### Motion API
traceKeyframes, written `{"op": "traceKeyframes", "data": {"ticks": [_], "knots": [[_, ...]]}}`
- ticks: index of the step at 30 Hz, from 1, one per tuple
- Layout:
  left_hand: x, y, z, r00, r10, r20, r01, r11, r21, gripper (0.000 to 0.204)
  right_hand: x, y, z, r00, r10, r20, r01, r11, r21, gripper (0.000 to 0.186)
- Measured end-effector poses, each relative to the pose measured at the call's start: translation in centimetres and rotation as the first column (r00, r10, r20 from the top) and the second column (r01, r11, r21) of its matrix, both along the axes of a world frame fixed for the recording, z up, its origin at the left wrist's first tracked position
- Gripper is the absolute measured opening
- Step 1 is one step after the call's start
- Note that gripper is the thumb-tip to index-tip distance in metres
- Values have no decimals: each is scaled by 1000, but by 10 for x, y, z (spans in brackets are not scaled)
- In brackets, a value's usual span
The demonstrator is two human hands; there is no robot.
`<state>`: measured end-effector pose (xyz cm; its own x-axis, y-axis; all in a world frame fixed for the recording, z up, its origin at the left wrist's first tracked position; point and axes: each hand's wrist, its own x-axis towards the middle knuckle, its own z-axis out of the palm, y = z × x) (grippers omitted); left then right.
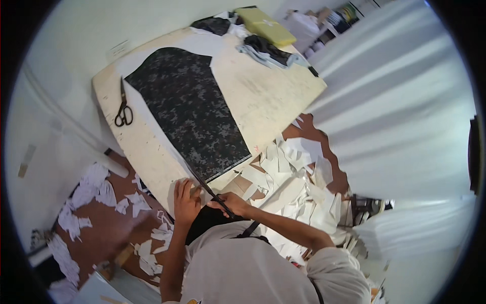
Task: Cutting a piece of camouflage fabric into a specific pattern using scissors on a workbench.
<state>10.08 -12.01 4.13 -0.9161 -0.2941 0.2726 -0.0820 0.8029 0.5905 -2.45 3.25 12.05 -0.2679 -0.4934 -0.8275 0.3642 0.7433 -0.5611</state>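
A dark camouflage fabric piece (195, 109) lies on top of white paper (136, 63) on the pale table. My right hand (234, 204) is closed around a pair of dark scissors (206, 188), near the table's front edge. Their blades point up and left, along the lower left edge of the fabric and paper. To the left of the scissors, my left hand (186, 202) rests on the table edge with its fingers stretched out. No object shows in it. A second pair of black-handled scissors (123, 112) lies on the table's left side, apart from both hands.
The table (283, 101) also bears a yellow block (266, 26) and crumpled dark and light cloth (268, 50) at the back. White paper scraps (304, 197) cover the floor to the right, with more scraps (93, 187) at left. A white curtain (385, 101) hangs on the right.
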Motion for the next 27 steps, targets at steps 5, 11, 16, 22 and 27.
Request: {"op": "traceKeyframes", "data": {"ticks": [5,11,16,22,27], "knots": [[-3,-2,-7,997,11,-78,-15,999,-49,31,-12,-15,-8,984,77,-161,-77,997,8,69],[-8,-3,-6,994,14,-106,-25,994,-104,27,-23,-33,-22,995,50,-81,-51,999,-9,66],[-9,-5,-1,995,8,-100,-16,997,-78,19,-32,-55,-29,995,24,-99,-31,997,-67,67],[-8,-7,2,997,-31,-73,27,998,-61,28,-44,-76,-25,999,2,37,3,991,-133,64],[-8,-6,4,997,-46,-62,47,999,7,29,-51,-98,-26,991,5,-134,-20,994,-104,63]]}}
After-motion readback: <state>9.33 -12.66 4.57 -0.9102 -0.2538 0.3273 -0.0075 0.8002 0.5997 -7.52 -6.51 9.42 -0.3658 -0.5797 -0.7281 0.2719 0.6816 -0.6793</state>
